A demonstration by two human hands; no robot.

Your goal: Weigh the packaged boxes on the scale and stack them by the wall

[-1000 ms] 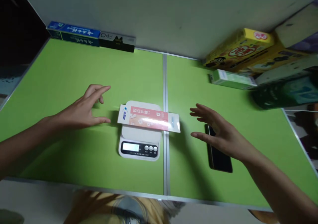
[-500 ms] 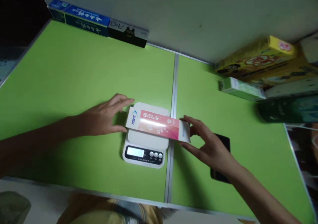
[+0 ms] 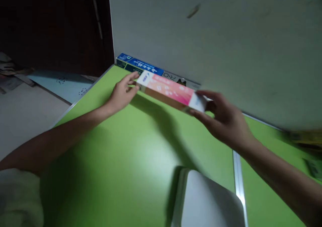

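Observation:
A pink and white toothpaste box (image 3: pixel 169 90) is held up above the table, tilted slightly down toward the right. My right hand (image 3: pixel 225 121) grips its white right end between thumb and fingers. At the other end, the thumb and fingers of my left hand (image 3: pixel 123 90) close round the box's left tip. Below, a white kitchen scale (image 3: pixel 211 201) stands on the table with nothing on the visible part of its plate; its display is out of view. Motion blurs the box and my right hand a little.
Along the wall lie a blue toothpaste box (image 3: pixel 144 65), a dark green box (image 3: pixel 129 68) under it, and a black and grey box (image 3: pixel 192 83). A metal strip (image 3: pixel 238 173) divides the green table (image 3: pixel 120 160). Blurred yellow packaging (image 3: pixel 308 141) is at the right edge.
The pink toothpaste box has been lifted off the scale and carried toward the boxes at the wall. My left hand has closed on its left end. The view has swung left and up.

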